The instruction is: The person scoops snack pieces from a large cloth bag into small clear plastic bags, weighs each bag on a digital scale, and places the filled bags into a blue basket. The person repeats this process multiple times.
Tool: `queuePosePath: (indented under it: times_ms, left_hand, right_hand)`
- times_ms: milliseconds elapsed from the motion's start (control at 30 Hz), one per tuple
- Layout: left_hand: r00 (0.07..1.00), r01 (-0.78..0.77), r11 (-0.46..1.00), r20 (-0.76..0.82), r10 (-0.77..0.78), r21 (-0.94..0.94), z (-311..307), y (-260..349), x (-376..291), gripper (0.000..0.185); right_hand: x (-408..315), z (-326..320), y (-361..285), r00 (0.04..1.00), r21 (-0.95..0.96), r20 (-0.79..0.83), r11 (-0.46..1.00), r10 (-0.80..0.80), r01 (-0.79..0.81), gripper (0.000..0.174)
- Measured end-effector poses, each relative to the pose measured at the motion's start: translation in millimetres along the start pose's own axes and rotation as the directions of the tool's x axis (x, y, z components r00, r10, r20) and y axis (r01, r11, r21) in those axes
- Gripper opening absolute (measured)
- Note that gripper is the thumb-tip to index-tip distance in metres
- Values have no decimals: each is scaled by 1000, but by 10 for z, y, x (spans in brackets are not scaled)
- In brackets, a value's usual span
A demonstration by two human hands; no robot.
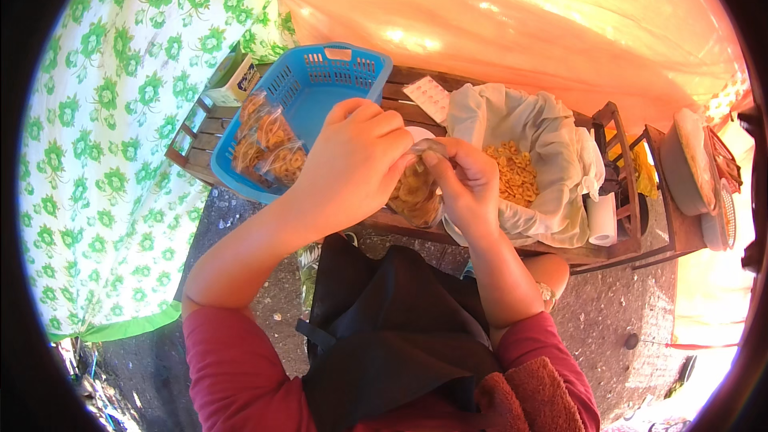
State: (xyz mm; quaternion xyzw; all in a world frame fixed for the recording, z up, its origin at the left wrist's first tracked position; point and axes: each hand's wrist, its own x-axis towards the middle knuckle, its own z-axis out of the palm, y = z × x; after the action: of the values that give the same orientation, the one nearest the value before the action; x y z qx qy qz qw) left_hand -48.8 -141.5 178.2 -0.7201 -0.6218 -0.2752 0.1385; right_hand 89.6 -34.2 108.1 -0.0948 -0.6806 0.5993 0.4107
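Between my two hands hangs a clear plastic bag of chips (415, 195), its top pinched at the mouth. My left hand (366, 159) grips the bag's upper edge from the left, with its back towards me. My right hand (468, 183) pinches the same edge between thumb and fingers. Left of my hands, a blue plastic basket (342, 81) holds several filled bags of chips (270, 144) at its near left end. On the right, loose golden chips (513, 173) lie in a container lined with a pale cloth (561, 132).
Basket and cloth-lined container stand on a wooden slatted bench (399, 91). A small box (237, 84) sits behind the basket. A patterned sheet (428, 98) leans between the containers. At right are a white paper roll (601, 219) and a grey basin (690, 162). Orange sheeting (510, 24) hangs behind.
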Motion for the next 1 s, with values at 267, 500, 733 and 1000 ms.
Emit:
queuePosePath:
  times_ms: [267, 500, 733, 1000]
  left_hand:
    - [998, 33, 987, 56, -42, 155, -98, -132, -226, 7]
    - [980, 183, 965, -41, -194, -186, 39, -240, -164, 7]
    - [986, 160, 969, -6, -164, -189, 174, -173, -65, 8]
    - [975, 220, 968, -12, -223, -117, 130, -272, -240, 8]
  right_hand:
    - [-35, -192, -79, 993, 118, -106, 992, 59, -47, 13]
    - [49, -142, 36, 984, 151, -120, 982, 134, -115, 14]
    - [140, -67, 48, 991, 80, 39, 988, 130, -133, 12]
    - [217, -15, 70, 964, -27, 58, 966, 260, -258, 10]
